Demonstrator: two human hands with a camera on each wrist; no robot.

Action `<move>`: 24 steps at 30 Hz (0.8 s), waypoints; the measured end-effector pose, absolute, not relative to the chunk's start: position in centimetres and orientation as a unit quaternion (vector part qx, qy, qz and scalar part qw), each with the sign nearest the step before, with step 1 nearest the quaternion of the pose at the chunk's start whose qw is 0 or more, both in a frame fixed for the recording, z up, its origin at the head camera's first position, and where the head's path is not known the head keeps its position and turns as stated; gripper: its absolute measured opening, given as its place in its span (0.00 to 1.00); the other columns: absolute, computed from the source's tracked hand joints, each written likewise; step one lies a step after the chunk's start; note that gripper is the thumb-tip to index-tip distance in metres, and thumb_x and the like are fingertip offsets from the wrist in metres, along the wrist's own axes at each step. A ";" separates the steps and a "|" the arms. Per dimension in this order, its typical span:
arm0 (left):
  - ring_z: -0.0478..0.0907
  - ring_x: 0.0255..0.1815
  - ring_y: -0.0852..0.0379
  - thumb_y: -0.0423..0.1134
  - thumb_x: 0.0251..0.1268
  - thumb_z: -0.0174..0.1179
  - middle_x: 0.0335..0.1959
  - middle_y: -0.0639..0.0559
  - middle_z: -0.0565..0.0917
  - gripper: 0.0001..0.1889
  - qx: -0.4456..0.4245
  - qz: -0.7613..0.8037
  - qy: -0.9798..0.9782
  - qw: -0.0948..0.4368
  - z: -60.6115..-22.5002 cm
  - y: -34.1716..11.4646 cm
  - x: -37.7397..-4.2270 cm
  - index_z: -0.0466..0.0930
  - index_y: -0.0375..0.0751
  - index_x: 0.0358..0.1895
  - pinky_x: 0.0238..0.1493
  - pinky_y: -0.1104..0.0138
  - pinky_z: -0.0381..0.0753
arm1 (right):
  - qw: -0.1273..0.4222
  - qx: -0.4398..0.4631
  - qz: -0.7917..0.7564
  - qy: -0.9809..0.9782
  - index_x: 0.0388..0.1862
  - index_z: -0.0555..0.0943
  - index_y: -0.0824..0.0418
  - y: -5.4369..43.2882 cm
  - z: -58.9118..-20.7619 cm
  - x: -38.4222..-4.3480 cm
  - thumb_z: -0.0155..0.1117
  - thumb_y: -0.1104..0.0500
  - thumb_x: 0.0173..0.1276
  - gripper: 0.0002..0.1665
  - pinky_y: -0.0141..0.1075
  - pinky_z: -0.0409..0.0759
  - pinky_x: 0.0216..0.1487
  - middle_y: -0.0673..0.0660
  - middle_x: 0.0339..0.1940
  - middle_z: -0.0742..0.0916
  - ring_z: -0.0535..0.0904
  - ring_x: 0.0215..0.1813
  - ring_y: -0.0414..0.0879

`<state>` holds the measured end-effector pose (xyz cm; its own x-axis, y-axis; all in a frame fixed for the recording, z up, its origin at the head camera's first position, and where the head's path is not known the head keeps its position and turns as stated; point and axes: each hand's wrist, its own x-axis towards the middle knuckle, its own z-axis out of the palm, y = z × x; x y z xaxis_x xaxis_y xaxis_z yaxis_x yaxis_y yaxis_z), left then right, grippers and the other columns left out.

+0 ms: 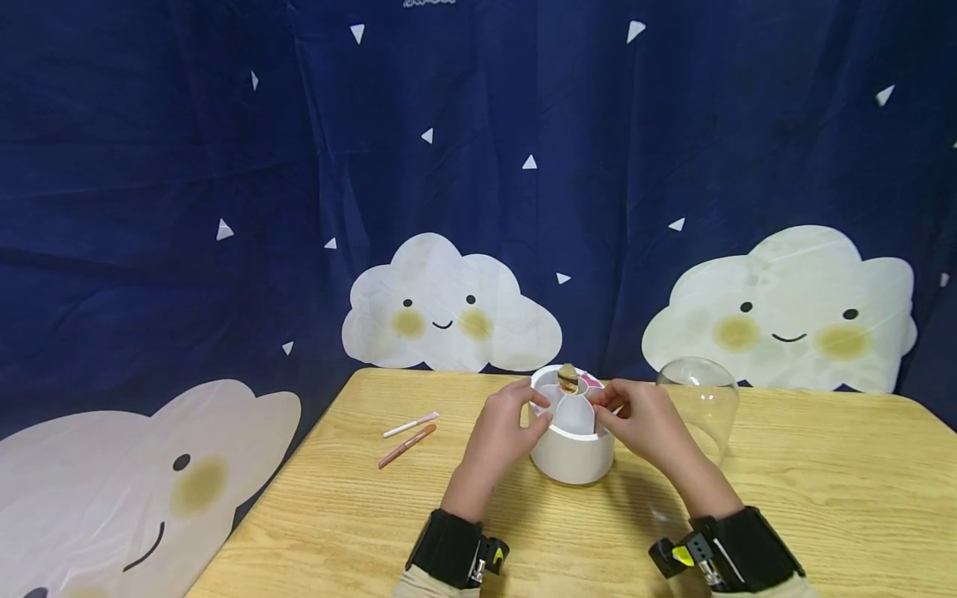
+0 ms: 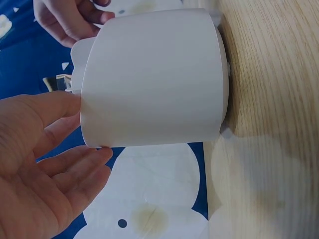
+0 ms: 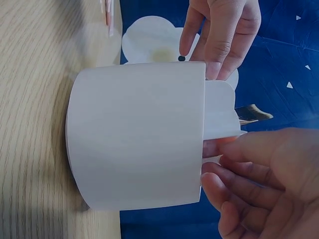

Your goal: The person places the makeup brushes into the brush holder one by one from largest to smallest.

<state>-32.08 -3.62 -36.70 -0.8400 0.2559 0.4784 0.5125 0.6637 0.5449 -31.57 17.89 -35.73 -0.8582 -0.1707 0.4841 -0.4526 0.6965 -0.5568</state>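
Right hand [image 1: 645,419] reaches inside the white organizer [image 1: 571,459], its grasp we can't tell, left hand [image 1: 501,423] relaxed against it; lopsided pressure could tip it.

A dark-blue curtain [image 1: 478,191] with white triangles [image 1: 529,163] and 3 smiling clouds [image 1: 449,311] hangs behind a pale wood-grained table [image 1: 314,531].

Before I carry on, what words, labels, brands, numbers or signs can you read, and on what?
None can be read.
Blue curtain: pale lettering at the head view's top edge, cut off, unreadable.
White round container: no text on the sides shown.
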 end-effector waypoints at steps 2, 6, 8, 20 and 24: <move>0.78 0.65 0.43 0.37 0.64 0.69 0.62 0.37 0.81 0.07 -0.215 -0.349 -0.893 0.186 -36.8 -3.6 -32.1 0.88 0.40 0.42 0.66 0.54 0.76 | 0.203 0.173 0.347 -0.899 0.31 0.85 0.64 17.9 -35.7 -31.6 0.72 0.69 0.59 0.03 0.31 0.78 0.28 0.54 0.27 0.88 0.79 0.27 0.43; 0.78 0.65 0.43 0.37 0.64 0.70 0.62 0.37 0.81 0.07 -0.215 -0.349 -0.893 0.188 -36.8 -3.7 -32.1 0.88 0.40 0.42 0.66 0.54 0.76 | 0.202 0.169 0.343 -0.902 0.29 0.84 0.63 17.9 -35.6 -31.5 0.72 0.68 0.60 0.03 0.32 0.77 0.28 0.54 0.27 0.88 0.79 0.27 0.43; 0.78 0.65 0.43 0.37 0.64 0.70 0.62 0.38 0.81 0.07 -0.214 -0.348 -0.893 0.188 -36.8 -3.7 -32.1 0.88 0.40 0.42 0.66 0.54 0.76 | 0.201 0.167 0.341 -0.903 0.29 0.84 0.63 17.9 -35.6 -31.5 0.72 0.67 0.60 0.04 0.32 0.77 0.27 0.53 0.26 0.87 0.78 0.26 0.42; 0.78 0.65 0.43 0.37 0.64 0.70 0.62 0.38 0.81 0.07 -0.213 -0.343 -0.895 0.187 -36.6 -3.7 -31.9 0.88 0.40 0.42 0.66 0.54 0.76 | 0.180 0.143 0.339 -0.912 0.31 0.84 0.63 18.1 -35.2 -31.4 0.73 0.64 0.63 0.05 0.34 0.78 0.29 0.54 0.28 0.87 0.79 0.29 0.45; 0.78 0.65 0.44 0.37 0.64 0.70 0.62 0.38 0.82 0.08 -0.215 -0.341 -0.895 0.193 -36.6 -3.7 -32.0 0.88 0.40 0.43 0.66 0.54 0.76 | 0.182 0.138 0.333 -0.915 0.31 0.84 0.63 18.2 -35.0 -31.3 0.73 0.63 0.64 0.05 0.35 0.77 0.29 0.54 0.28 0.87 0.78 0.29 0.45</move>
